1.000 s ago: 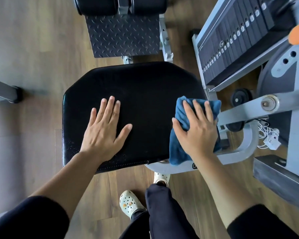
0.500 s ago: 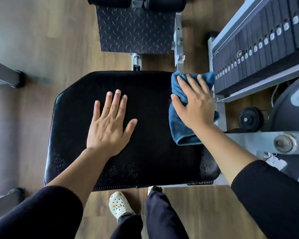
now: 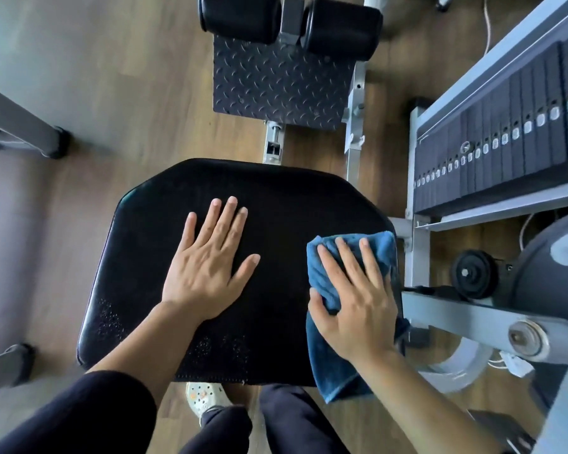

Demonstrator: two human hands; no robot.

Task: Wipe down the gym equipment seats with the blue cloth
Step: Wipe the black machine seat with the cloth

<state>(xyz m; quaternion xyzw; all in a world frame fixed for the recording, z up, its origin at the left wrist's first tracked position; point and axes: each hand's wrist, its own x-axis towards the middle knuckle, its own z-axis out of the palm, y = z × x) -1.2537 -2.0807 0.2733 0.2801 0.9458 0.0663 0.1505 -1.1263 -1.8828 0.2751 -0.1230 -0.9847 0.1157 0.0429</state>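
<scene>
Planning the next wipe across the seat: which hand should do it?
Right. The right hand presses the cloth on the seat's right edge; the left hand lies flat on bare seat, holding nothing.

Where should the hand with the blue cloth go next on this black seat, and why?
Probably sweep it leftward. The right hand presses the blue cloth at the right edge of the seat, partly hanging off; most of the seat lies to its left. The left hand, flat mid-seat, would have to lift.
</scene>
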